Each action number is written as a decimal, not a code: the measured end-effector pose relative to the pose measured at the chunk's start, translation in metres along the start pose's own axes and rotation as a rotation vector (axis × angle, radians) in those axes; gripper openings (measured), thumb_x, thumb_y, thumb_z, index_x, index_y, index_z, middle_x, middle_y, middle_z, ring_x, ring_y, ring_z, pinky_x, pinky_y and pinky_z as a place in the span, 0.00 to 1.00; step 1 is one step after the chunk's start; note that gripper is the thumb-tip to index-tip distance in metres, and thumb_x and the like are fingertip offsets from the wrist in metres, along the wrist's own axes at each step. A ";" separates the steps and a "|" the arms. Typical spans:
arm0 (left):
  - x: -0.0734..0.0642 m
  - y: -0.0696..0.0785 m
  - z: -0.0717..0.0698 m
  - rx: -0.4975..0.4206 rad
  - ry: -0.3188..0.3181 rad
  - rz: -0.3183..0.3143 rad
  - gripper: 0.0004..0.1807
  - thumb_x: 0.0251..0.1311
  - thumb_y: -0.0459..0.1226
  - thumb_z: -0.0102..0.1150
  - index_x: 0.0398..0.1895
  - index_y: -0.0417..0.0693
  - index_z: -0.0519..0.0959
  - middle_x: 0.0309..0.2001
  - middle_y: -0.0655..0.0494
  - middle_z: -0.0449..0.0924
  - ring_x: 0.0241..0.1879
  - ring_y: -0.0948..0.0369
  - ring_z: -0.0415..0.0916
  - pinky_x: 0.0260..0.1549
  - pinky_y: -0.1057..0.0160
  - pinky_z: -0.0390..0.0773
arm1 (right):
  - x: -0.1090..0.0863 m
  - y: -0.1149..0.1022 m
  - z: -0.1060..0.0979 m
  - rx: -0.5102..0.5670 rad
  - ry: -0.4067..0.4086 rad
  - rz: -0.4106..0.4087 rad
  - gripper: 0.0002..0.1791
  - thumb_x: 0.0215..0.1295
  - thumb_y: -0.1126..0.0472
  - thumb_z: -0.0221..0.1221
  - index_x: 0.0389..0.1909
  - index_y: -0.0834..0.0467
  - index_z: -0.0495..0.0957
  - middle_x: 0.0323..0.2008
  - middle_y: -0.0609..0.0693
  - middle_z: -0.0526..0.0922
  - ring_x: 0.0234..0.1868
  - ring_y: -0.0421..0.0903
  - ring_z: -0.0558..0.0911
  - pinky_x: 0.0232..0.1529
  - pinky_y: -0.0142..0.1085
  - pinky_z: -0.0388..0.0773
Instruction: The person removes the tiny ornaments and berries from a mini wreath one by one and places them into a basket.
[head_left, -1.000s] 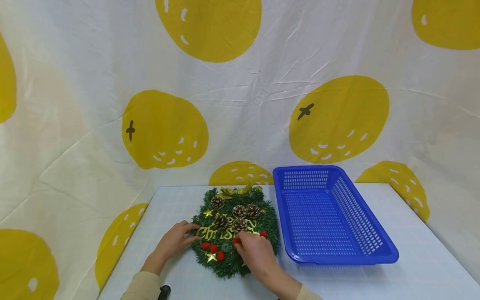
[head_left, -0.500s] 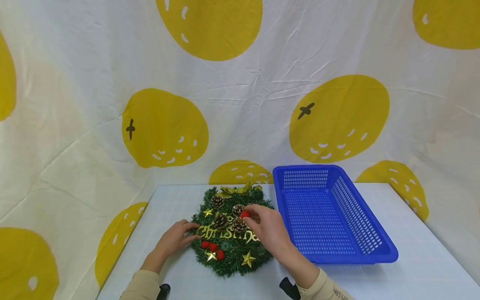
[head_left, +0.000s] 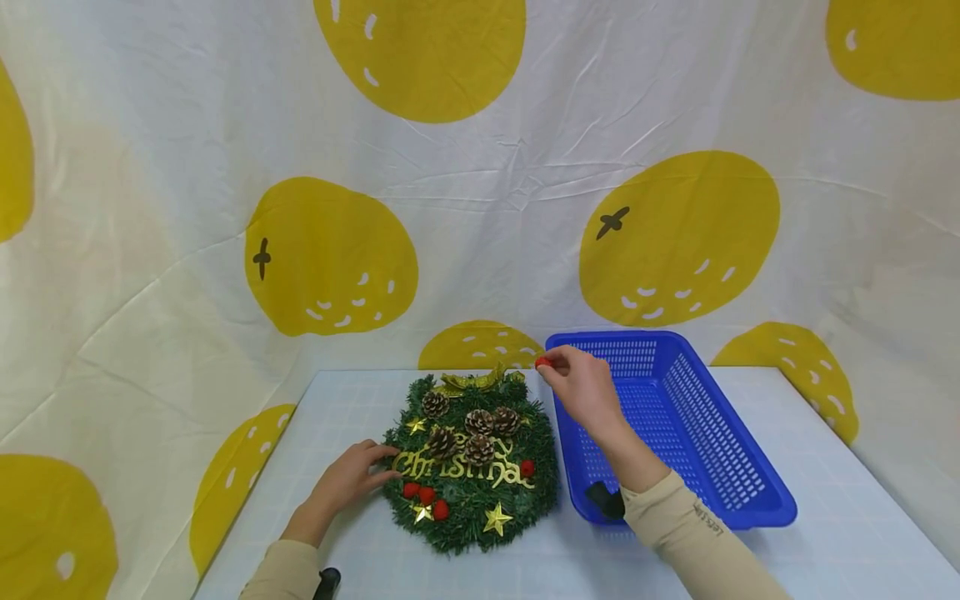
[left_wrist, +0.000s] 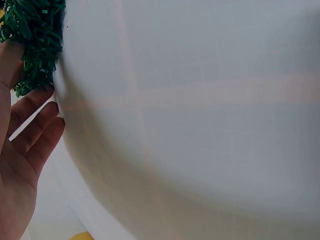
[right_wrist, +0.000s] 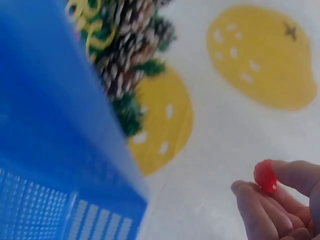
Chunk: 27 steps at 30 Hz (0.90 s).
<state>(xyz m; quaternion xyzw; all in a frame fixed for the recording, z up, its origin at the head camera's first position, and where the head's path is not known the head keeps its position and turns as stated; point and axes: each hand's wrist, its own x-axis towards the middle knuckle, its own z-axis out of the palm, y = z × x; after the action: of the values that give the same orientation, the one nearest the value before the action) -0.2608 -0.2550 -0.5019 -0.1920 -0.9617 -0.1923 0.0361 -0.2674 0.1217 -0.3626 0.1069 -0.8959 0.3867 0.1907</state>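
At the far left of the head view, a pale cloth (head_left: 165, 192) printed with yellow fruit hangs beside the worktop (head_left: 341, 408) and continues behind it. At lower left, the left hand (head_left: 345, 481) has its fingers loosely extended and its thumb parted from them, the tips touching the left edge of a green wreath (head_left: 457, 532); the left wrist view shows the thumb against the greenery. The wreath lies flat on the worktop at lower centre, bearing pinecones (head_left: 435, 406), gold stars (head_left: 497, 519), gold lettering (head_left: 403, 463), three clustered red balls (head_left: 427, 496) at its lower left, another at its right, and a gold ribbon (head_left: 480, 383) along its upper edge. Farther right, a small red ball (head_left: 542, 362) is pinched between the thumb and fingertips of the right hand (head_left: 588, 392), which overlaps the upper left rim of a blue basket (head_left: 716, 429). The basket, rectangular with perforated walls, occupies the lower right of the frame, just beside the wreath.
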 end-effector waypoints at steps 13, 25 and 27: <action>0.001 -0.002 0.001 0.014 0.003 0.005 0.21 0.57 0.50 0.67 0.50 0.50 0.83 0.40 0.58 0.77 0.41 0.57 0.76 0.43 0.51 0.76 | 0.034 0.073 -0.007 -0.027 -0.168 0.213 0.19 0.71 0.59 0.57 0.59 0.64 0.77 0.53 0.62 0.81 0.52 0.59 0.80 0.50 0.51 0.76; 0.001 -0.005 0.002 0.000 -0.004 0.005 0.21 0.57 0.51 0.66 0.50 0.52 0.83 0.41 0.59 0.77 0.42 0.57 0.76 0.43 0.51 0.76 | 0.043 0.115 0.006 -0.043 -0.325 0.218 0.18 0.64 0.63 0.62 0.52 0.68 0.79 0.44 0.62 0.84 0.45 0.56 0.82 0.44 0.46 0.78; 0.001 -0.006 0.003 0.000 -0.007 0.002 0.21 0.58 0.52 0.66 0.50 0.52 0.83 0.41 0.59 0.77 0.42 0.57 0.76 0.43 0.51 0.76 | 0.044 0.118 0.007 -0.062 -0.330 0.210 0.17 0.63 0.63 0.63 0.49 0.68 0.80 0.43 0.62 0.84 0.44 0.56 0.82 0.43 0.47 0.78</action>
<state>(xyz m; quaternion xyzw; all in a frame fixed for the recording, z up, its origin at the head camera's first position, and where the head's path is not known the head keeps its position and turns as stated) -0.2644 -0.2585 -0.5062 -0.1935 -0.9616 -0.1918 0.0331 -0.3489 0.1949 -0.4258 0.0687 -0.9328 0.3537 0.0028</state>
